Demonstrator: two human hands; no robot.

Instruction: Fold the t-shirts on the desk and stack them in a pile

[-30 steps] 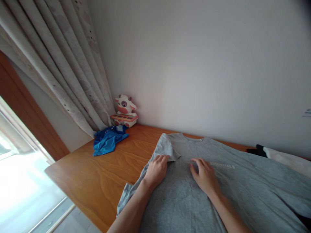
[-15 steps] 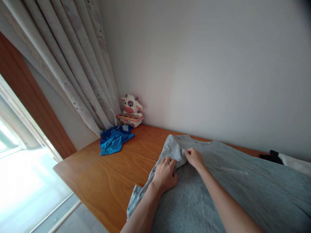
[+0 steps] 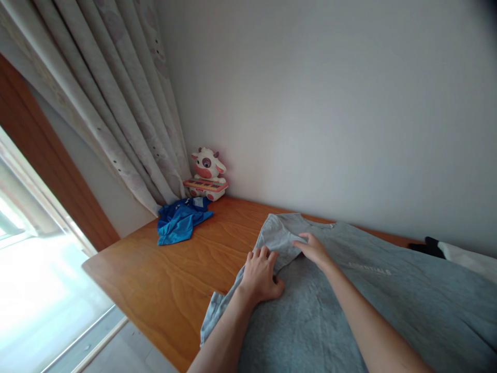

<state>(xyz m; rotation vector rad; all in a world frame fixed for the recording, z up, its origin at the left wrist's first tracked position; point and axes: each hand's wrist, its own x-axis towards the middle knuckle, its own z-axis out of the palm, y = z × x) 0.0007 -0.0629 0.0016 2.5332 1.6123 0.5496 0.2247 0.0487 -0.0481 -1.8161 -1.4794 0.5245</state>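
Note:
A grey T-shirt (image 3: 365,305) with pale lettering on its chest lies spread over the wooden table. Its left side is turned inward, so a sleeve (image 3: 285,241) lies across the front. My left hand (image 3: 261,274) rests on the folded edge, fingers spread over the cloth and thumb out to the right. At the free end of the sleeve is my right hand (image 3: 313,249), thumb and forefinger apart, the fingertips at the cloth's edge. Another corner of grey cloth (image 3: 213,311) pokes out left of my left forearm.
A crumpled blue garment (image 3: 182,220) lies at the table's (image 3: 155,280) far left corner. Behind it a toy cow with a keyboard (image 3: 207,173) stands by the curtain (image 3: 116,103). Black and white cloth (image 3: 462,256) lies along the wall at the right.
My right thumb and forefinger have parted from their pinch on the sleeve, and the sleeve now lies flatter. My left hand stays on the folded edge. The view has shifted slightly.

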